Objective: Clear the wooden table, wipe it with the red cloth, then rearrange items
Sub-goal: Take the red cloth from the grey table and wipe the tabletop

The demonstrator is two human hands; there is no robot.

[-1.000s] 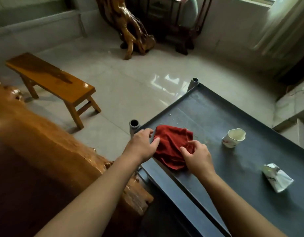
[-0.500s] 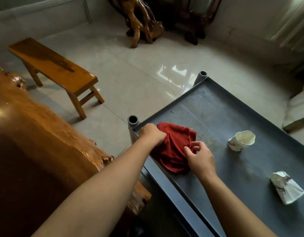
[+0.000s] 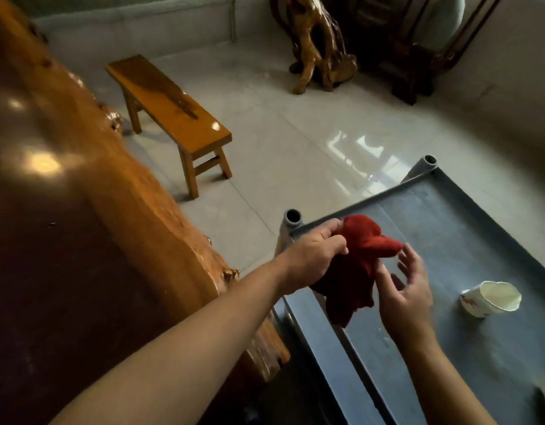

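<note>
Left hand pinches the red cloth at its upper edge, fingers closed on the fabric, and holds it clear of the grey tray; the rest hangs bunched below. Right hand is open, fingers spread, just beside the hanging fold and gripping nothing, likely placed to gather or refold it before wiping. A white cup stands on the tray, well apart. The glossy wooden table lies to the left. Pale tiled floor, a bench beyond.

Crumpled red cloth hangs lifted over the wooden table's neighbouring tray.
</note>
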